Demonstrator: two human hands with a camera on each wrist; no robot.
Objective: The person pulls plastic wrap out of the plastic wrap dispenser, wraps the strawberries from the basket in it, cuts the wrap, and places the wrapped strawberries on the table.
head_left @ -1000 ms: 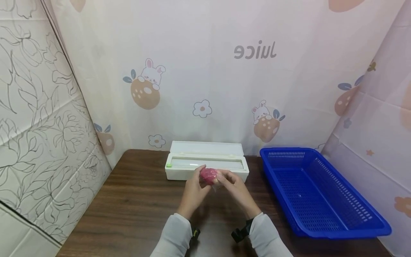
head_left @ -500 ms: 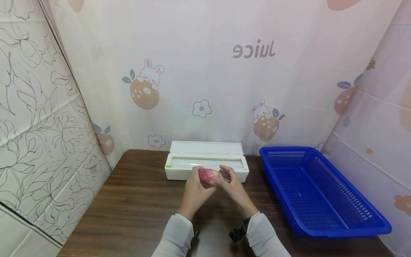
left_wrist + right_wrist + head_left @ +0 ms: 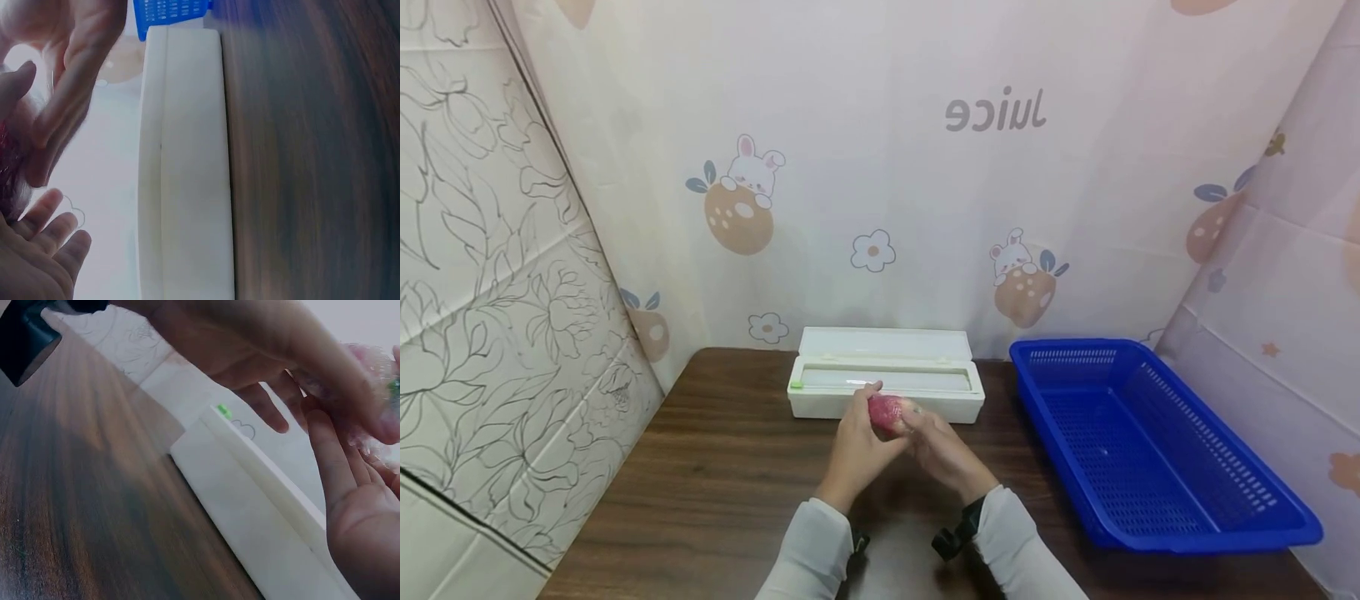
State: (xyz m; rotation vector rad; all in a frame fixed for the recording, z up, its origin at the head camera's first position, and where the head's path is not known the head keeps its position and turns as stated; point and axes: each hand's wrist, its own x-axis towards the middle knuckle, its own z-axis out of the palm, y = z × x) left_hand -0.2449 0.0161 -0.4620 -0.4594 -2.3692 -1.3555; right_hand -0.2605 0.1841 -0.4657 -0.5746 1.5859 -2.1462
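Between both hands, just in front of the white box, is a rounded pink-red object (image 3: 887, 413), paler at its right end. Clear, shiny wrap covers it in the right wrist view, where a small green spot shows on the wrapped object (image 3: 370, 357); its exact kind is unclear. My left hand (image 3: 855, 454) holds it from the left between thumb and fingers. From the right, my right hand (image 3: 947, 454) grips its pale end, thumb pressed over the wrap. In the left wrist view only part of the dark red wrapped object (image 3: 11, 165) shows at the edge.
Behind the hands stands a long white cling film dispenser (image 3: 887, 406), lid raised, with a green slider (image 3: 796, 385) at its left. A blue plastic basket (image 3: 1063, 479) sits on the right of the brown wooden table (image 3: 700, 475). Patterned curtains hang behind and beside the table.
The right hand's fingers have lifted off and come back round the object's right end, the thumb moving over the wrap. The left hand keeps its hold almost in place.
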